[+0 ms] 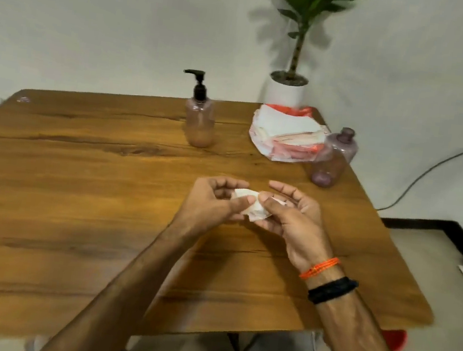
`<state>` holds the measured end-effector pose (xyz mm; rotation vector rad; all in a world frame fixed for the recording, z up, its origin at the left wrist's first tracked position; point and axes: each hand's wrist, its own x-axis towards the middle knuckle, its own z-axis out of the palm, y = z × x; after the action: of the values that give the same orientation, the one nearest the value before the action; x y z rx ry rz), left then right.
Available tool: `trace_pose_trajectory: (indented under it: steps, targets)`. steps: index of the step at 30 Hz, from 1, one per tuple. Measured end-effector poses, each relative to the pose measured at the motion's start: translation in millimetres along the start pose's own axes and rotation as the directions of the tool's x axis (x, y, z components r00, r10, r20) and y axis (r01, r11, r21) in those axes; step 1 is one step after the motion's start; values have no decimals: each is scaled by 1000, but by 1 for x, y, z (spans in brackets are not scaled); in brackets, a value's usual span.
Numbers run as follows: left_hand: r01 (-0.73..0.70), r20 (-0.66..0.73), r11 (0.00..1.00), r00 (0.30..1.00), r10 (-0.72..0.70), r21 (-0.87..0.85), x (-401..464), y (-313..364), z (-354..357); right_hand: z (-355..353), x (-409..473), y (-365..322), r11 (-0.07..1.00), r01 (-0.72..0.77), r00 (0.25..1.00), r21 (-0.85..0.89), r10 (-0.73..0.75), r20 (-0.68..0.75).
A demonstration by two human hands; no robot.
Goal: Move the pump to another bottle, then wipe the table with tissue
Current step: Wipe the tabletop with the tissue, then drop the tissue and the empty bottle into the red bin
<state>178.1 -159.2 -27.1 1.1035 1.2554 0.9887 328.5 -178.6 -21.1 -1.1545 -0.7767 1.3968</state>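
Grainy wooden worktop (77, 185): left hand (212, 202) and right hand (292, 217) pinch crumpled white tissue (255, 210) just above it. Black pump (199, 84) tops translucent pink bottle (199, 121); purple bottle (333, 158) capless.

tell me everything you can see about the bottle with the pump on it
The pump bottle is a translucent pinkish plastic cylinder with rounded shoulders, standing upright on the wooden table toward its far edge, left of the tissue pack. A black pump is fitted on its neck, its nozzle pointing left. Its lower part looks more orange-toned, possibly liquid, though that is unclear. Nothing but the table touches it; both hands are nearer the camera.
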Motion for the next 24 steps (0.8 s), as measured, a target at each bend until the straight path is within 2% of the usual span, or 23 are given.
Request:
trace_pose_trajectory:
  steps: [5,8,13,18,24]
  targets:
    - [113,75,987,992,-104,-118,20,-1,70,-70,-2,-20,999,42,989,-16,-44,-144]
    - [150,117,981,984,-136,-120,35,-5,106,-110,2,-25,998,55,972,-19,-58,-229]
    - [183,221,982,960,-169,-45,63,-8,164,-163,10,-31,997,48,929,68,-19,-369]
    - [216,356,975,909,-218,47,76,-3,225,-211,12,-48,987,-17,876,158,91,-473]
    - [263,345,947,885,-313,185,82,-4,292,-265,7,-61,986,-64,785,153,145,-602]
